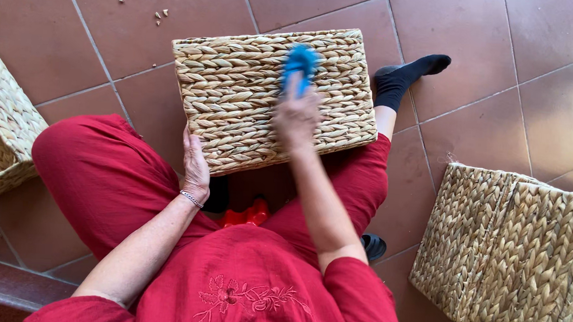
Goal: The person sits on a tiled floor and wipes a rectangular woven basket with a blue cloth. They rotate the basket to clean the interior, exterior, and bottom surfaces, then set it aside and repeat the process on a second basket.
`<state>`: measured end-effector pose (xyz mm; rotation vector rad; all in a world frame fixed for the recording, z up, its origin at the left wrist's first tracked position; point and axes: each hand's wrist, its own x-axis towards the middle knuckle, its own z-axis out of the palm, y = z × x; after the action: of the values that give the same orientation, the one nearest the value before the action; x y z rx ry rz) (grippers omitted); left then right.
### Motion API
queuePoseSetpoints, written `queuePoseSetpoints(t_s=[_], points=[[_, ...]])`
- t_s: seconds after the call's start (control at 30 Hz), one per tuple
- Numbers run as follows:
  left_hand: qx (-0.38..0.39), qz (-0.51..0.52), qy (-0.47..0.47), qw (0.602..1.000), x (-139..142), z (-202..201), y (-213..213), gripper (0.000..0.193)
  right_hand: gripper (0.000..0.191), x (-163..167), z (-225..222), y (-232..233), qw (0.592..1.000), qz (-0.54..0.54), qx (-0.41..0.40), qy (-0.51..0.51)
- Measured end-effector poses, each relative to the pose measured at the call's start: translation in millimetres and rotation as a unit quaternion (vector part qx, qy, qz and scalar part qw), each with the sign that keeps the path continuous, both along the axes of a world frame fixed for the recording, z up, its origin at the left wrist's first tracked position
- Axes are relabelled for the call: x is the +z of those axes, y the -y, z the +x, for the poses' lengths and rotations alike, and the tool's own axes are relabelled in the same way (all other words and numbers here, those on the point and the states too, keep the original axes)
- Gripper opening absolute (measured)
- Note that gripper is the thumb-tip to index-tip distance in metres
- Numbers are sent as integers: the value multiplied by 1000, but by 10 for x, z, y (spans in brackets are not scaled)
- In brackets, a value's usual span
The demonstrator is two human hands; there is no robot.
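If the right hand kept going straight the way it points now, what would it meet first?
The right hand points up the woven basket, holding a blue brush; it would likely run over the basket's far edge, then reach tiled floor.

A home interior, seen from above: a floor of large reddish-brown terracotta tiles (143, 36) with pale grout lines, three rectangular woven straw storage baskets (273, 95) set about, and a person seated in black socks (402, 75).

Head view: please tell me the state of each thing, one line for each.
Middle woven basket: on the lap, flat side up.
Blue brush: blurred, against that basket.
Right hand: holds the brush.
Left hand: grips the basket edge.
Left basket: on the floor, untouched.
Right basket: on the floor, untouched.
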<state>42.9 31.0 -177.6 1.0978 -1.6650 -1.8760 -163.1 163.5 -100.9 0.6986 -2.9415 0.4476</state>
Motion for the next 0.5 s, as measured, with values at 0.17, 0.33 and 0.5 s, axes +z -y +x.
queuePoseSetpoints(t_s=[0.17, 0.33, 0.5], points=[[92, 312, -26, 945, 215, -14, 179, 71, 61, 487, 1307, 291, 949, -92, 300, -21], [68, 178, -27, 981, 183, -71, 191, 65, 51, 383, 1184, -284, 952, -101, 288, -10], [17, 58, 18, 998, 124, -119, 84, 58, 52, -39, 165, -1388, 995, 89, 47, 0]])
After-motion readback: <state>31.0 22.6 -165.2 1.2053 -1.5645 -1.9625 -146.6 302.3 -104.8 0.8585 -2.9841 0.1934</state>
